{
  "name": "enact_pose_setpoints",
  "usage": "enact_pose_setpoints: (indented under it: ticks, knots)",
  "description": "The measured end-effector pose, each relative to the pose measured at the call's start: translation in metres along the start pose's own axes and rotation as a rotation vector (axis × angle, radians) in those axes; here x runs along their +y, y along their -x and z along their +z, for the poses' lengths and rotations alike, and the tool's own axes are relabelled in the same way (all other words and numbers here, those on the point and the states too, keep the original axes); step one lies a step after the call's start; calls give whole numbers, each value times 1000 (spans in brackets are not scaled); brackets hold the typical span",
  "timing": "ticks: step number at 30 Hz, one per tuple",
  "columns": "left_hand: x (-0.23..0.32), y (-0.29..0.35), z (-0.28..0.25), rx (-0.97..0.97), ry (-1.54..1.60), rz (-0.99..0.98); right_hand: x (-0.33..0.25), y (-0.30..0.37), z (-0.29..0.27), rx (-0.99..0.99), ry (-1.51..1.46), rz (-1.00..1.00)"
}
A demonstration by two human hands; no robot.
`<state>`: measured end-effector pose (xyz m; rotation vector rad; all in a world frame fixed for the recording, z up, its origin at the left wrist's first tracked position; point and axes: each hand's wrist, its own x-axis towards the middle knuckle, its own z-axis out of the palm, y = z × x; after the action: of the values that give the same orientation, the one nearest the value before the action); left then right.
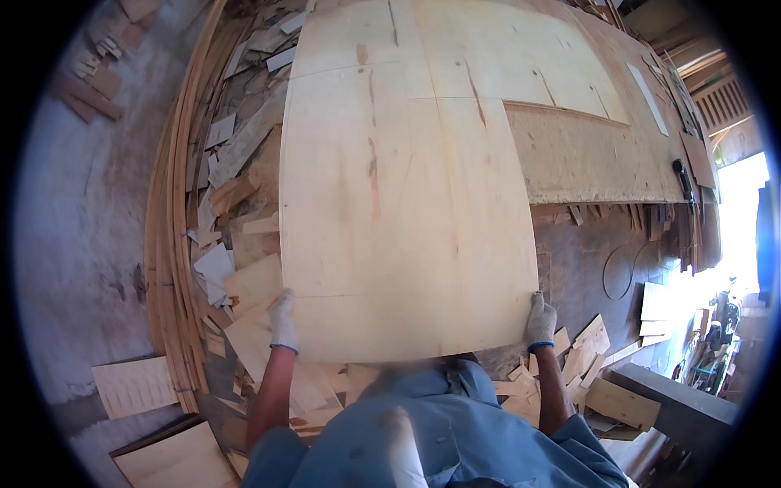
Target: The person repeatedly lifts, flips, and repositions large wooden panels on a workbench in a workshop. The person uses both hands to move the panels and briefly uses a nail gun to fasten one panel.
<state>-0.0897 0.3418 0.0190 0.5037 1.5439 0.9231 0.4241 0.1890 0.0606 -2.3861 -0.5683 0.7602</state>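
A large pale plywood sheet (407, 220) with brown knots and streaks stretches from just in front of my body to the far side. My left hand (282, 320), in a white knitted glove with a blue cuff, grips its near left edge. On the near right edge my right hand (541, 319), gloved the same way, is closed on the sheet with the thumb side up. Fingers under the sheet are hidden on both hands. The far part of the sheet lies over a wooden worktable (594, 163), next to or on another pale panel (561, 65); the overlap is hard to make out.
Long thin wooden strips (175, 228) stand along the wall at left. Wood offcuts (236, 191) and scraps (586, 350) litter the floor on both sides. A black-handled tool (682, 179) sits at the table's right edge. A grey beam (675, 398) lies at lower right.
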Motion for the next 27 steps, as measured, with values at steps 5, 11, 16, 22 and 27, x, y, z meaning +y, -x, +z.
enact_pose_setpoints:
  ticks: [5, 11, 16, 22, 27]
  knots:
    - [4, 2, 1, -48, 73, -51, -2, -2, -4, -3, -55, 52]
    - [0, -8, 1, -53, 106, -58, -18, -3, -3, 6, -73, 33]
    - [-9, -27, -7, -42, 117, -13, -28, -5, -2, -3, -75, 51]
    - [14, -22, 13, -82, 86, -77, -16, -21, 5, 31, -30, -14]
    - [23, -30, 22, -89, 86, -97, -25, -32, 14, 58, -108, 2]
